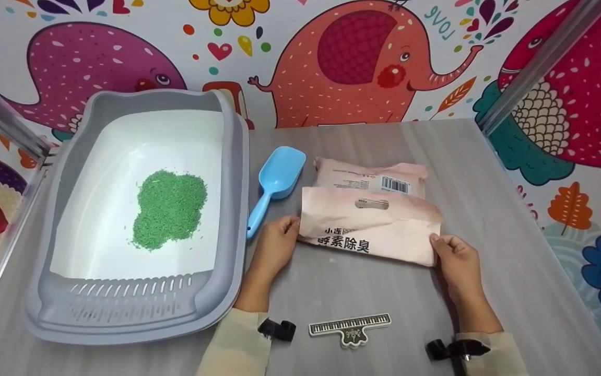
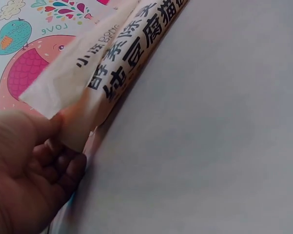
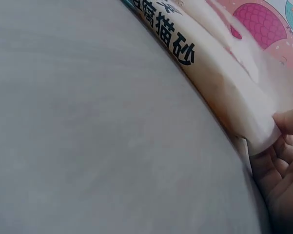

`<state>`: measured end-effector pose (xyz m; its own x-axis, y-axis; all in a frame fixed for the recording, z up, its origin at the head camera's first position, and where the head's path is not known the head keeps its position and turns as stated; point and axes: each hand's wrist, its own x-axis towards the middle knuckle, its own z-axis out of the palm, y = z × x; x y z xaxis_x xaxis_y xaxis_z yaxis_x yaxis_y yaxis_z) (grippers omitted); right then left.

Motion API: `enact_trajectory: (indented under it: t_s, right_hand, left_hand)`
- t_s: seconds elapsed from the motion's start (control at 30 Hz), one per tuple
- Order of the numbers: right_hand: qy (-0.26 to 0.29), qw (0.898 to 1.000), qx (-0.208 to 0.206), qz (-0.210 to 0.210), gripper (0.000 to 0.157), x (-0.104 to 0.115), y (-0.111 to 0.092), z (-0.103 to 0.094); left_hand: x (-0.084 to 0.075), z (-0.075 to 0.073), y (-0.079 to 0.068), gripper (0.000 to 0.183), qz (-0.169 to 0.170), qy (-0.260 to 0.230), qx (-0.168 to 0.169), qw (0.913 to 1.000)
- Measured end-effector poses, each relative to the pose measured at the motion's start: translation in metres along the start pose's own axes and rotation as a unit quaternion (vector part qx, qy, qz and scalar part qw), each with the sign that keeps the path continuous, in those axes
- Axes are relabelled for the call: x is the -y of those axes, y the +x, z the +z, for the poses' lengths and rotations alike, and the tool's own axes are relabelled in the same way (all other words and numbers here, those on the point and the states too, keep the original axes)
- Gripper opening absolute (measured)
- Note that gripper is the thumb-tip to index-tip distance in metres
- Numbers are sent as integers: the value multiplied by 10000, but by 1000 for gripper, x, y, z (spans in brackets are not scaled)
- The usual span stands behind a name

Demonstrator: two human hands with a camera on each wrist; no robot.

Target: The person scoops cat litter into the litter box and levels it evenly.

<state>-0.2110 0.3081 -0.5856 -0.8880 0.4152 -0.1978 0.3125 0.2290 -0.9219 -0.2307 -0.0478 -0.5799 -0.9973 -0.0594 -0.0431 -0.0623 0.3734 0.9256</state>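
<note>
A pale pink cat litter bag [image 1: 373,224] with black lettering lies on the table, its top part with the handle hole folded over toward the near side. My left hand [image 1: 278,243] pinches the left end of the folded part between thumb and fingers. At the opposite end, my right hand [image 1: 457,261] pinches the right corner. In the left wrist view the left thumb lies on top of the bag [image 2: 122,63] film, fingers curled beneath. The right wrist view has the right thumb pressed on the bag's [image 3: 224,83] rolled edge. The bag's underside is hidden.
Left of the bag lies a blue scoop [image 1: 279,172], its handle against a grey litter box [image 1: 235,209]. Green pellets [image 1: 169,206] form a pile on the box's white floor. A piano-keyboard-patterned clip [image 1: 351,329] lies between my forearms. A patterned wall [image 1: 352,62] stands behind the table.
</note>
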Motion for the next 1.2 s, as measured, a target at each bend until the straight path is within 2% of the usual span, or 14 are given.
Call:
enact_trajectory:
  t_s: [0.27, 0.5, 0.67, 0.9, 1.07, 1.13, 1.2]
  right_hand:
    - [-112, 9999, -12, 34, 24, 2, 1, 0]
    - [-154, 9998, 69, 80, 23, 3, -1, 0]
    - [-111, 9999, 12, 68, 23, 2, -1, 1]
    - [-73, 10000, -11, -44, 24, 0, -1, 1]
    - [29, 9991, -172, -375, 19, 0, -7, 2]
    - [-56, 9969, -307, -723, 21, 2, -12, 2]
    - [-303, 9899, -564, -1268, 27, 7, -18, 2]
  left_hand:
    - [-1, -1, 0, 37, -240, -350, 2, 9991]
    - [-3, 3, 1, 18, -320, -75, 102, 9994]
    - [-4, 4, 1, 22, -378, -22, -74, 9993]
    - [-5, 6, 2, 24, -483, 58, -150, 9987]
    - [-5, 6, 2, 25, -457, 68, -172, 9988]
    - [-6, 6, 3, 25, -445, 44, -148, 9989]
    - [-7, 7, 3, 25, -444, 16, -103, 9990]
